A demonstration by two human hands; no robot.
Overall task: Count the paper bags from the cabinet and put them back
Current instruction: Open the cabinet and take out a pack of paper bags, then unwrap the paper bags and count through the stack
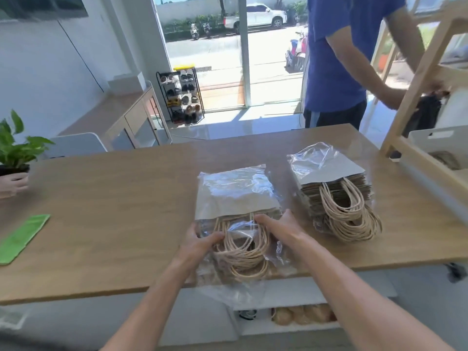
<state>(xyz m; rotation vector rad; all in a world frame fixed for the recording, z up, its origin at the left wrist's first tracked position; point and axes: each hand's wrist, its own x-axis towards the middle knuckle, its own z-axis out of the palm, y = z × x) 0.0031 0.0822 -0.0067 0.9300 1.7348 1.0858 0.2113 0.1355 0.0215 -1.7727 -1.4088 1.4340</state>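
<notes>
Arms [162,287] outstretched, left hand [200,240] and right hand [276,225] grip wrapped paper bags [235,198].

We record bright daylight entering through the glass door [274,79]; the street [202,50] beyond is overexposed. We note glare on the plastic [228,181] around the paper bags [228,206] and on the tabletop [101,198]. Edges bow outward; the near forearms [152,300] are softly blurred.

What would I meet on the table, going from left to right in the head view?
green sheet → wrapped bag stack → second bag stack → wooden rack
</notes>
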